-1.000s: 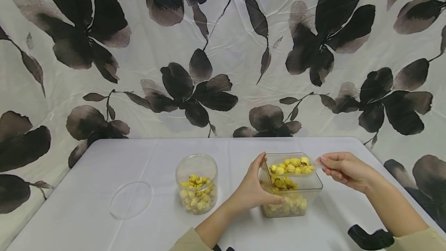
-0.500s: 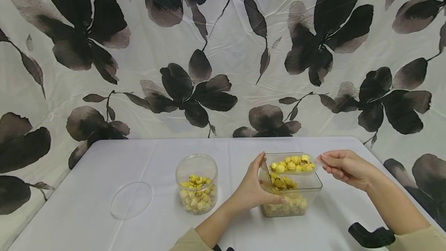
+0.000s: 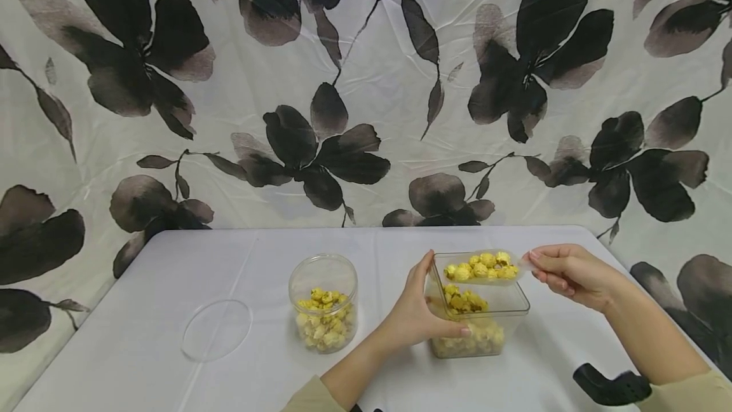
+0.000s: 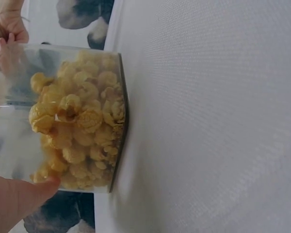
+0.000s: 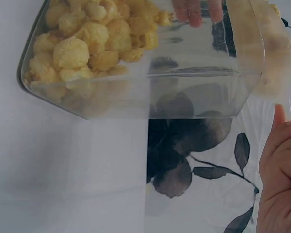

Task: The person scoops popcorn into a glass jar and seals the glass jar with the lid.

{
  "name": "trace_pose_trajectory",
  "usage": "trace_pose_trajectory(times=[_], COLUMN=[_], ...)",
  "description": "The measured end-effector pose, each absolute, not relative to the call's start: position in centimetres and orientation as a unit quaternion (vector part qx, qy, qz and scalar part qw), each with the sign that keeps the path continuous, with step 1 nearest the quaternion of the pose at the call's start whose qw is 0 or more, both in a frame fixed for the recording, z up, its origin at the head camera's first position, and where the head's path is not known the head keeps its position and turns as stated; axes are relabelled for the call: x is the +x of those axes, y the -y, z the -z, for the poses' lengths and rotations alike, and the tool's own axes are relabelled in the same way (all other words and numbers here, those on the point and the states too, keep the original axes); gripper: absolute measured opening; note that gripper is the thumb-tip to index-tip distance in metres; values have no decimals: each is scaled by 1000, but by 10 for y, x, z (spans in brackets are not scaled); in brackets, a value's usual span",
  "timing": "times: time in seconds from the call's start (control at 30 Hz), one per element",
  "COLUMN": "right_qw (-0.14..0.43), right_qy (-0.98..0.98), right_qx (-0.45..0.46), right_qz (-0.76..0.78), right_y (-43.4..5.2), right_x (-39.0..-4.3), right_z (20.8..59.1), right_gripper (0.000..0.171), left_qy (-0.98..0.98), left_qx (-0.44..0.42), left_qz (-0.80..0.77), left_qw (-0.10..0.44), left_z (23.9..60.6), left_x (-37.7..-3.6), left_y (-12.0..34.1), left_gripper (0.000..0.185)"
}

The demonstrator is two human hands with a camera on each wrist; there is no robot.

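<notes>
My left hand [image 3: 413,310] grips the left side of a clear rectangular container [image 3: 517,318], thumb on its front and fingers along the far side. Yellow popcorn [image 4: 82,121] fills the lower part of this container, which stands on the table. Between the thumb and fingers of my right hand [image 3: 574,277] is the handle of a translucent scoop [image 5: 276,63]. The scoop lies level over the container's opening, heaped with popcorn [image 3: 483,266]. To the left stands a round clear jar [image 3: 323,267], uncovered, part full of popcorn.
A clear round lid [image 3: 216,330] lies flat on the white-covered table [image 3: 137,323], left of the jar. Behind the table hangs a white cloth [image 3: 400,88] with dark flowers. A black strap piece [image 3: 612,386] sits at my right wrist.
The scoop with its popcorn has risen very slightly over the container, along with my right hand. My left hand keeps its grip; jar and lid stay put.
</notes>
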State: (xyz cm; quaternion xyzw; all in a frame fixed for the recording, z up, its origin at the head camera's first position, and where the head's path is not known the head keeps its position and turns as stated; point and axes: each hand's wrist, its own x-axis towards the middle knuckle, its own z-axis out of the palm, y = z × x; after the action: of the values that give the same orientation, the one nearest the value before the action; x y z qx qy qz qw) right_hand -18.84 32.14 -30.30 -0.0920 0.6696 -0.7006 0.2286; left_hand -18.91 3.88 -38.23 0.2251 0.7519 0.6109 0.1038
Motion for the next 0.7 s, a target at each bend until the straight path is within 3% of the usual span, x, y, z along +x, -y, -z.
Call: trace_pose_trajectory(times=[0.7], right_qw=[231], right_qy=[-658], right_qx=[-104], right_qz=[709], right_y=[-320], right_x=[-193], right_z=[296], right_gripper=[25], left_qy=[-728], left_qx=[236], left_qz=[-637], left_qw=[95], left_z=[373], left_x=[-186], left_y=[-25], left_gripper=[116])
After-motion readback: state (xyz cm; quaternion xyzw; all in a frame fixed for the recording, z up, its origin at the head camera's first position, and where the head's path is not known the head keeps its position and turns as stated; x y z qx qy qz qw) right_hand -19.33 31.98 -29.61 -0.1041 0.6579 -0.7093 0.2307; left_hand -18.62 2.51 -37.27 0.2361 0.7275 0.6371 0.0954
